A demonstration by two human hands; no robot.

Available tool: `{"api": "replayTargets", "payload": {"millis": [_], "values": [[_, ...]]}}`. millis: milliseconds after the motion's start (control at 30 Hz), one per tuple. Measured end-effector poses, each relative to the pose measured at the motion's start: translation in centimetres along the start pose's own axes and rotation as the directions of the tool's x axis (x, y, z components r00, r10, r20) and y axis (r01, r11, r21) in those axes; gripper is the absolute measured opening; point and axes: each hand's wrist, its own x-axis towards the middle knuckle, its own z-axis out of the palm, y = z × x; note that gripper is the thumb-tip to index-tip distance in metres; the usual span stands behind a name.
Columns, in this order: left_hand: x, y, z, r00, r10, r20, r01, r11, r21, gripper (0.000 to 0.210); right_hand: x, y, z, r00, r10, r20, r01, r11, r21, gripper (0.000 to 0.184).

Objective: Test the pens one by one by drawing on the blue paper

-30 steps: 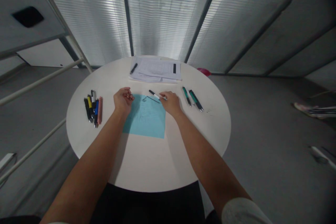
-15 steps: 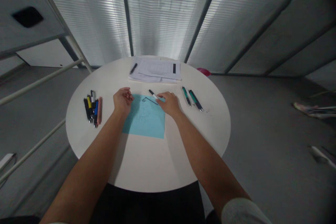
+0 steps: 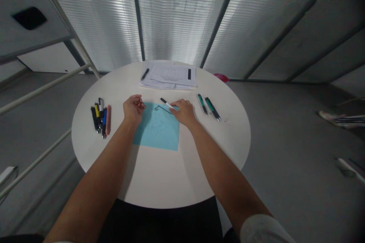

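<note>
A light blue sheet of paper [image 3: 159, 133] with faint pencil-like marks lies on the round white table. My right hand [image 3: 184, 112] pinches a white marker with a black end [image 3: 167, 102] over the sheet's upper right corner; the black end points up and left. Just below the marker, a thin dark line bent at its left end [image 3: 163, 108] shows on the paper; I cannot tell if it is drawn or an object. At the sheet's upper left edge rests my left hand [image 3: 134, 108], fingers curled in and no object visible in them.
Several pens [image 3: 99, 115] and a pinkish stick [image 3: 108, 119] lie at the left. Green-and-black pens [image 3: 212, 109] lie at the right. Printed papers [image 3: 171, 76] with a black pen [image 3: 145, 74] sit at the back. A white rail [image 3: 45, 85] runs left of the table [image 3: 159, 182].
The black end of the marker has shifted slightly left in my right hand. My left hand stays where it was.
</note>
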Motion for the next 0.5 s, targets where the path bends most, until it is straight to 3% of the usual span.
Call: {"api": "replayTargets", "payload": {"millis": [367, 500], "values": [[0.0, 0.0, 0.0, 1.0, -0.008, 0.005, 0.008, 1.0, 0.0, 0.018, 0.4, 0.6, 0.3, 1.0, -0.01, -0.029, 0.011, 0.998, 0.056, 0.017], [-0.1, 0.1, 0.1, 1.0, -0.015, 0.013, 0.015, 1.0, 0.005, 0.017, 0.8, 1.1, 0.8, 0.996, 0.035, -0.085, -0.021, 0.987, 0.161, 0.021]]}}
